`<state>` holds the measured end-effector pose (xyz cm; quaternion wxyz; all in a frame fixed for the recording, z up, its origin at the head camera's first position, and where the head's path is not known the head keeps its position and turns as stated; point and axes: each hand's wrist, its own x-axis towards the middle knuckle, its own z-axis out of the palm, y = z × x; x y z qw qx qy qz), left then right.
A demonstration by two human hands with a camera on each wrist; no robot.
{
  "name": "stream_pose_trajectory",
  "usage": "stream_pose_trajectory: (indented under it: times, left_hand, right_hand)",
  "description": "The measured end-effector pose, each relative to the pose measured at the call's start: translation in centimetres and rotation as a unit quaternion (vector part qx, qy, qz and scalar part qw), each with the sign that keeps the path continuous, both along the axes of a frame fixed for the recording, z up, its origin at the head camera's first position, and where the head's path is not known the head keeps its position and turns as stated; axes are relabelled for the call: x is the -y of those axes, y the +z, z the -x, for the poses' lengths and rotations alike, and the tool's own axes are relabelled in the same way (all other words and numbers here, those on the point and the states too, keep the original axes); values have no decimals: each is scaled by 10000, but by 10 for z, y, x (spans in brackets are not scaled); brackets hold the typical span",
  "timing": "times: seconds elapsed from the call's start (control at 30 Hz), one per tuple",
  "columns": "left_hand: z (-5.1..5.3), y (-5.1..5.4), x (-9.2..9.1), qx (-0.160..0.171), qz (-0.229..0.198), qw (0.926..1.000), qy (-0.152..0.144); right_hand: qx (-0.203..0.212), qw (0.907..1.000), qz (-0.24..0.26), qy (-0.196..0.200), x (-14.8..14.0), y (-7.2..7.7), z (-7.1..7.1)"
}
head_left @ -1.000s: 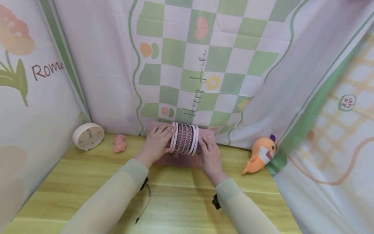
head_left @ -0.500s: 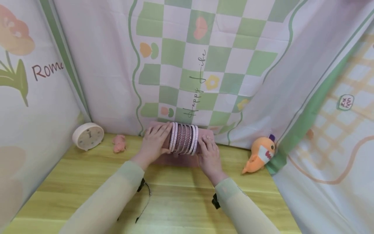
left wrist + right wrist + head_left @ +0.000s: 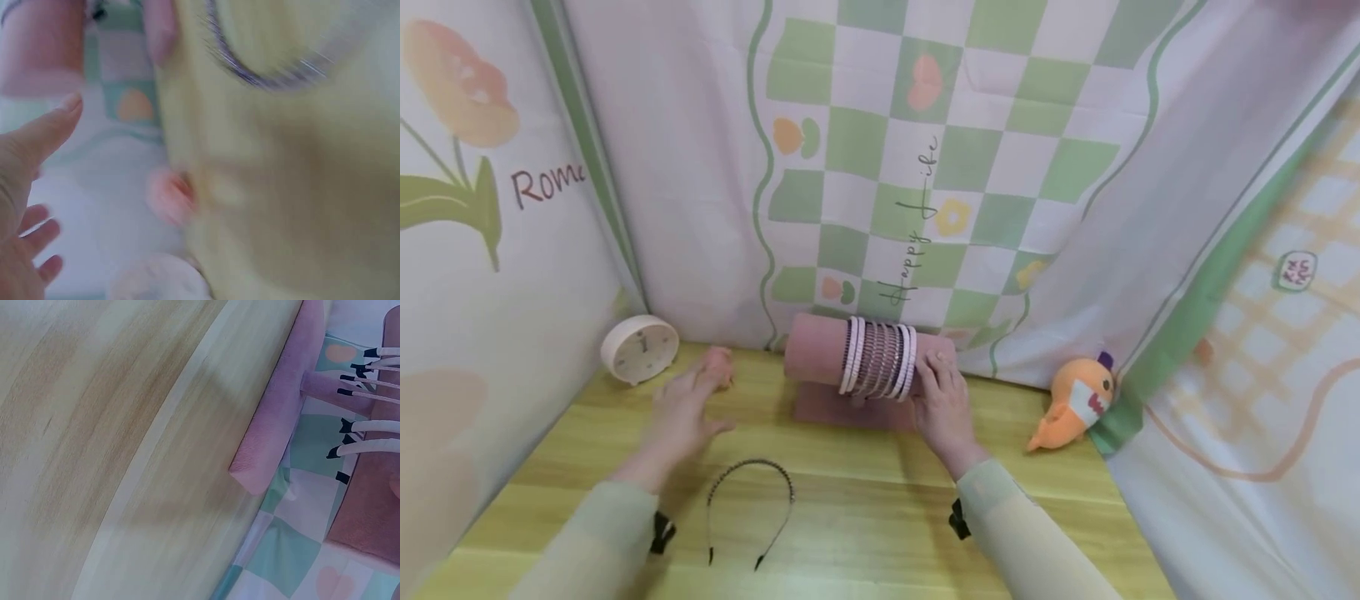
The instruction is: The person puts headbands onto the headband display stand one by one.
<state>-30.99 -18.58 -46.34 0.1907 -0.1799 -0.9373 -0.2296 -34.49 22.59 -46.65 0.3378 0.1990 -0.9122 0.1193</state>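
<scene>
A pink plush headband stand (image 3: 816, 350) lies crosswise at the back of the table, its roll ringed by several white and sparkly headbands (image 3: 880, 360). My right hand (image 3: 944, 408) holds the roll's right end, fingers bent over it; the thumb is hidden. Off to the left, my left hand (image 3: 679, 417) hovers blurred above the table, fingers spread and holding nothing. A thin dark beaded headband (image 3: 789, 483) lies flat on the table to the right of that hand. In the left wrist view the same beaded headband (image 3: 240, 70) appears beyond the splayed thumb and fingers (image 3: 44, 237).
Near the left hand's fingertips sits a small pink toy (image 3: 721, 367), partly covered in the head view. A round white clock (image 3: 642, 350) stands at the back left, an orange plush toy (image 3: 1078, 393) at the back right. Patterned curtain (image 3: 917, 208) closes off the back.
My left hand has let go of the stand's left end and swung left and nearer to me, uncovering the beaded headband. The right hand keeps its place; the head view has shifted slightly.
</scene>
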Motion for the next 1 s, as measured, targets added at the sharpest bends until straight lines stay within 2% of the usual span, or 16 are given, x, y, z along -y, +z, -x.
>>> stream_pose_trajectory:
  times: [0.07,0.13,0.23,0.3,0.37,0.47,0.57,0.7,0.93,1.0]
  left_hand:
    - [-12,-11,15,507,-15,9987,110]
    - [-21,-20,25,1292,-24,9916,102]
    - [-28,-35,33,2438,-432,9688,122]
    - [-28,-45,33,2873,-729,9549,175]
    - [-26,-54,30,2986,-885,9500,206]
    - [-23,-62,22,2937,-925,9511,233]
    - [-21,-66,11,2928,-997,9504,329]
    - [-20,-66,-3,3000,-1103,9466,412]
    - [-23,-60,-16,3000,-1042,9473,428]
    - [-24,-58,-17,3124,-1297,9397,506]
  right_hand:
    - [28,10000,3,-34,-1,0,-1]
    - [18,10000,23,-41,-3,-1,0]
    - [-128,9999,52,-2,-7,-2,1]
    - [-245,9997,71,54,-9,-2,3]
    - [-370,9993,51,90,-10,-2,4]
    - [-413,9991,14,117,-11,-1,5]
    - [-364,9993,-12,113,-9,0,4]
    - [-298,9995,-23,73,-6,2,3]
    - [-154,9999,-32,-39,-2,-1,2]
    - [-145,9999,-30,-51,-1,-1,3]
